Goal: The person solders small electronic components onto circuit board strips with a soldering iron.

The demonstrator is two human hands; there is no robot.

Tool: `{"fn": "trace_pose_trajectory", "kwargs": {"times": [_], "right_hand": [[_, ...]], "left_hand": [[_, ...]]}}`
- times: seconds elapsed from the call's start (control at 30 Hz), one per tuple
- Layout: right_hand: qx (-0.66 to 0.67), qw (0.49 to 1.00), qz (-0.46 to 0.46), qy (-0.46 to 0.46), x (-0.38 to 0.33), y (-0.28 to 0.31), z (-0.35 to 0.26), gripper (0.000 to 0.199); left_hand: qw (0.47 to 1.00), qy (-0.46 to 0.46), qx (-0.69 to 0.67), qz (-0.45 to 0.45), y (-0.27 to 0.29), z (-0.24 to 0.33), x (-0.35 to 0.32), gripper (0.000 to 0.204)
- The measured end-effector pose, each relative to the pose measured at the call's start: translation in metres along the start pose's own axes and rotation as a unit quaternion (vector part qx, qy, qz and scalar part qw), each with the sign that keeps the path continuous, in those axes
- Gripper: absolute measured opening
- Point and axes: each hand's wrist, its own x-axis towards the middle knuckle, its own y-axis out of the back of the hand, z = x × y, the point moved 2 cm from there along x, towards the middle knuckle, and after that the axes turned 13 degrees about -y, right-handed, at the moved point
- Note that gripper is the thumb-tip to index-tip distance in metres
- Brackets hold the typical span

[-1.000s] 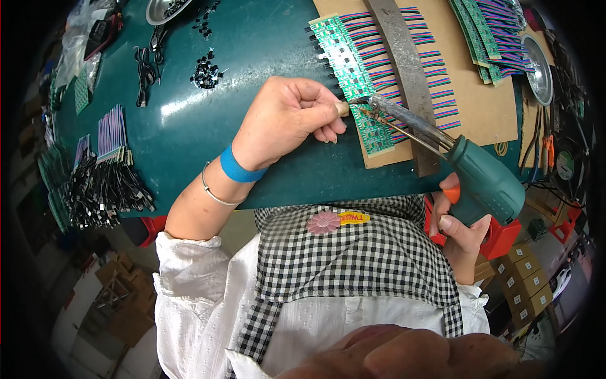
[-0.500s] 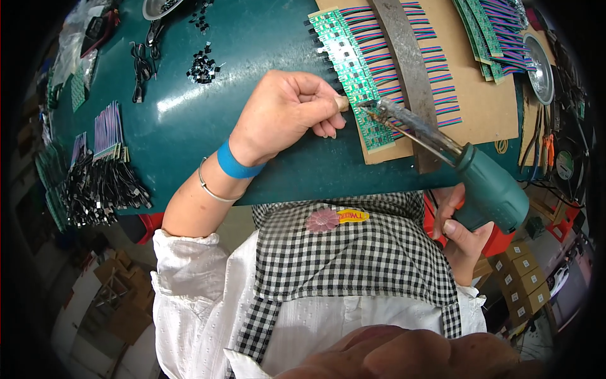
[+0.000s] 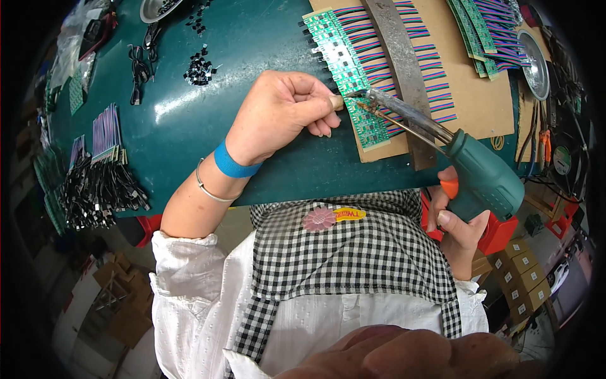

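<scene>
A long green circuit board panel (image 3: 338,54) lies on a brown cardboard sheet (image 3: 483,114), with small black parts along its left edge. Striped multicoloured wires (image 3: 435,66) run rightward from it beneath a flat metal bar (image 3: 404,69). My left hand (image 3: 284,110) is closed in a pinch at the panel's left edge; whatever its fingertips hold is hidden. My right hand (image 3: 464,234) grips a green soldering gun (image 3: 489,177) with an orange trigger. The gun's tip is over the panel, close to my left fingertips; exact contact is unclear.
Loose black parts (image 3: 201,69) lie in a pile on the green table (image 3: 252,38). Bundled black cables (image 3: 107,186) are at the left. More wired boards (image 3: 470,31) and a metal bowl (image 3: 535,66) sit far right, near orange-handled pliers (image 3: 545,146).
The soldering gun's tip has moved slightly farther up the panel. More of its orange trigger shows by my right fingers. My left hand keeps its pinch at the edge.
</scene>
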Motion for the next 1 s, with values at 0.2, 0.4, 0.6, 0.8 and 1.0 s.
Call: {"fn": "trace_pose_trajectory", "kwargs": {"times": [0.2, 0.4, 0.6, 0.8, 1.0], "right_hand": [[0.007, 0.999, -0.042, -0.01, -0.0003, 0.0051, -0.0006, 0.051], [0.021, 1.0, 0.003, -0.004, -0.0013, 0.0046, -0.0045, 0.052], [0.005, 1.0, -0.004, -0.006, -0.003, 0.0037, -0.0011, 0.053], [0.046, 0.999, 0.019, -0.014, -0.0066, 0.0066, -0.0044, 0.054], [0.043, 0.999, 0.002, -0.023, -0.0038, 0.0031, -0.0034, 0.053]], "left_hand": [[1.0, -0.003, -0.002, -0.002, -0.0001, 0.0014, 0.0002, 0.013], [1.0, -0.002, -0.002, -0.002, -0.0006, 0.0008, 0.001, 0.013], [1.0, -0.003, -0.001, -0.001, -0.0001, 0.0016, -0.0003, 0.013], [1.0, -0.002, -0.005, -0.002, -0.0005, 0.0007, 0.0013, 0.013], [1.0, 0.0, -0.011, -0.001, -0.0002, 0.0014, 0.0001, 0.013]]}}
